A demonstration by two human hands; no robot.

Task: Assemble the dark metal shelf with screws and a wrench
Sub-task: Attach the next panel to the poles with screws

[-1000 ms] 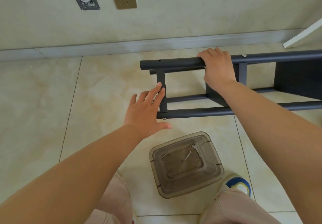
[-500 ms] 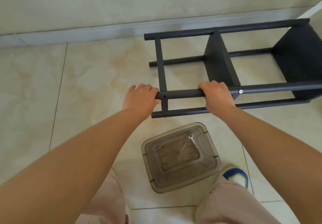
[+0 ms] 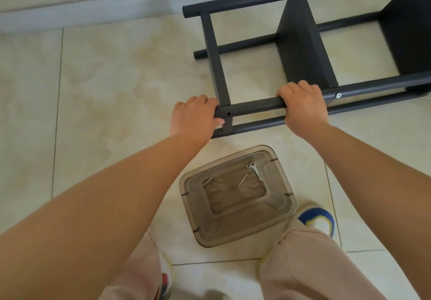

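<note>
The dark metal shelf (image 3: 300, 45) lies on its side on the tiled floor, its round tubes running left to right and dark panels between them. My left hand (image 3: 194, 117) grips the left end of the upper near tube, beside an empty screw hole. My right hand (image 3: 302, 106) grips the same tube further right, just left of a fitted silver screw (image 3: 338, 95). Below the shelf a clear brown plastic box (image 3: 279, 206) holds two loose screws (image 3: 243, 180) and a small silver wrench (image 3: 256, 171).
A grey skirting board (image 3: 88, 13) runs along the wall at the top. My knees in light trousers and my shoes (image 3: 317, 218) frame the box at the bottom. Bare floor tiles stretch to the left.
The shelf has been rolled toward me, so the tube I hold now sits near and low. My left hand went from open beside the frame to gripping the tube end.
</note>
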